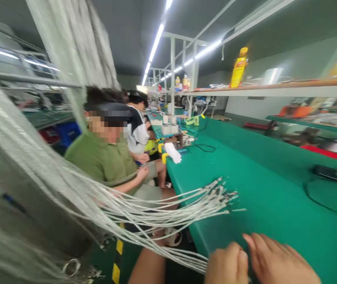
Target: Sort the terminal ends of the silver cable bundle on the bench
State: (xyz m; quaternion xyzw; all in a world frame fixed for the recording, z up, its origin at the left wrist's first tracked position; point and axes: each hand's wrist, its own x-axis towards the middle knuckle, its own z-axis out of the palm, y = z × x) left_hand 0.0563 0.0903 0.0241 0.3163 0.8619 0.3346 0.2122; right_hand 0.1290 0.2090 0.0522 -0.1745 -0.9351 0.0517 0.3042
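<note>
My left hand and my right hand sit close together at the bottom edge, over the near end of a green workbench. A long bundle of white cables sweeps across from the left, and its lower strands run into my left hand. Its upper strands fan out over the bench edge, ending in small connector tips. My right hand's fingers curve downward beside my left hand. The frame edge cuts off both hands, so their grip is hidden.
Seated co-workers line the bench's left side, working with their hands. Farther along are a white glove and small fixtures. A black cable lies on the right. A shelf above holds a yellow bottle.
</note>
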